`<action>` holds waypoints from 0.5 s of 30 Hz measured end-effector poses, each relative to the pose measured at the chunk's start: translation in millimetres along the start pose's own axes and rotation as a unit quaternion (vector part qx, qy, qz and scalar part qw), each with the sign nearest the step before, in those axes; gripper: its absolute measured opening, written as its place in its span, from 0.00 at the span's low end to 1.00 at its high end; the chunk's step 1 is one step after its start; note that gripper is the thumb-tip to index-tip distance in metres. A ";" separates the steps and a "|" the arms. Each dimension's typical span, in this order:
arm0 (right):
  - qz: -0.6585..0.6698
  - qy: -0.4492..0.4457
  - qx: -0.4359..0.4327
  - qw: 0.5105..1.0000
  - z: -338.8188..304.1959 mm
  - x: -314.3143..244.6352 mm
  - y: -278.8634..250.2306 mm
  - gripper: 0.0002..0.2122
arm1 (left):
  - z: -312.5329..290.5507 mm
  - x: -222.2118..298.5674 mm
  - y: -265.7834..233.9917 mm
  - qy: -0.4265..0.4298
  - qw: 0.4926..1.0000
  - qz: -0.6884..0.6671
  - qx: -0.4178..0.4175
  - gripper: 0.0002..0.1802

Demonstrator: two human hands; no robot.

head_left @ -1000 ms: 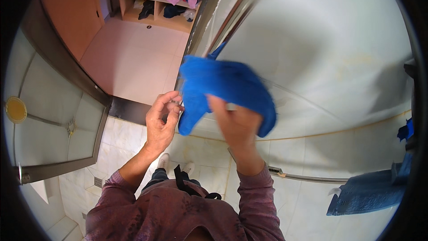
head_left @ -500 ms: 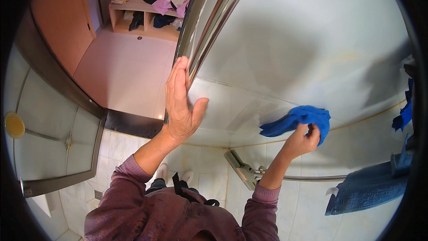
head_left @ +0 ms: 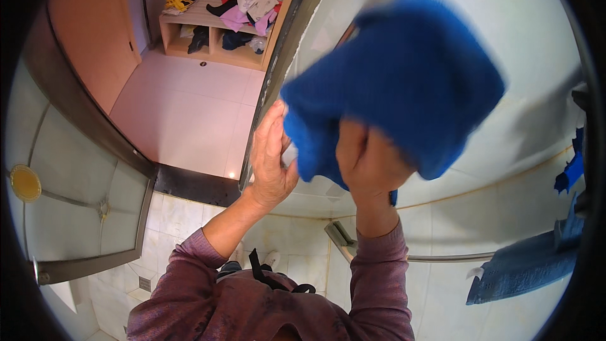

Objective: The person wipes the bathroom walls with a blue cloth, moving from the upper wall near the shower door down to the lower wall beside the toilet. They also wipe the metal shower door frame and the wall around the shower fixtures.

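Observation:
A blue cloth (head_left: 416,76), blurred by motion, hangs spread out and raised close to the camera. My right hand (head_left: 372,161) is closed on its lower part, with the fingertips partly hidden. At the dark-edged doorframe (head_left: 278,57), my left hand (head_left: 270,161) rests with its fingers stretched out along the edge. The cloth's left corner overlaps the space beside that hand; I cannot tell whether they touch. Behind the cloth stands a glossy white wall (head_left: 536,44), much of it covered by the cloth.
Left of me, a glass-panelled door (head_left: 76,183) stands swung inward. Through the doorway, a wooden shelf unit (head_left: 214,57) carries piled clothes. A towel bar (head_left: 448,257) runs along the right wall, and a blue-grey towel (head_left: 524,271) hangs at its far end.
My right hand has lifted the blue cloth off the lower wall, up and to the left, towards the doorframe. The view has shifted slightly; my left hand stays at the frame.

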State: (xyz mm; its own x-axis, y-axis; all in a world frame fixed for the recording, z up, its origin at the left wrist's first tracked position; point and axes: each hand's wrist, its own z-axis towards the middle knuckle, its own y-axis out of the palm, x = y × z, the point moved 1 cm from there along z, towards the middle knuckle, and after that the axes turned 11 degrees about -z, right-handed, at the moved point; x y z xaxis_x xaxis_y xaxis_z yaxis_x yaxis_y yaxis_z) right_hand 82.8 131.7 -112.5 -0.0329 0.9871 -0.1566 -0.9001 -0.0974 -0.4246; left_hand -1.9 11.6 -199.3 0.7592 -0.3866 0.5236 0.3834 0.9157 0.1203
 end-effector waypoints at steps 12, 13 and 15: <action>-0.037 0.036 -0.036 0.998 -40.9 8.7 -8.4 0.18 | 1.4 -6.5 3.1 0.062 0.998 0.026 0.015 0.35; -0.050 0.040 -0.058 0.996 -49.5 10.8 -12.6 0.18 | 2.6 -3.7 2.5 0.052 0.998 0.028 0.009 0.36; -0.085 0.050 -0.099 0.990 -64.0 11.6 -27.2 0.17 | 5.9 -0.9 0.7 0.061 0.998 0.027 -0.001 0.36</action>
State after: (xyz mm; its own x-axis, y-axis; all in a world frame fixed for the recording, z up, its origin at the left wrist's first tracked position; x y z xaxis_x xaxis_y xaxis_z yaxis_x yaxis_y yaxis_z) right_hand 134.7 137.6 -159.8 0.1649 0.9746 -0.1513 -0.7852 0.0368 -0.6182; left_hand -5.4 13.3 -194.6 0.8372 -0.3465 0.4231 0.3404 0.9357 0.0927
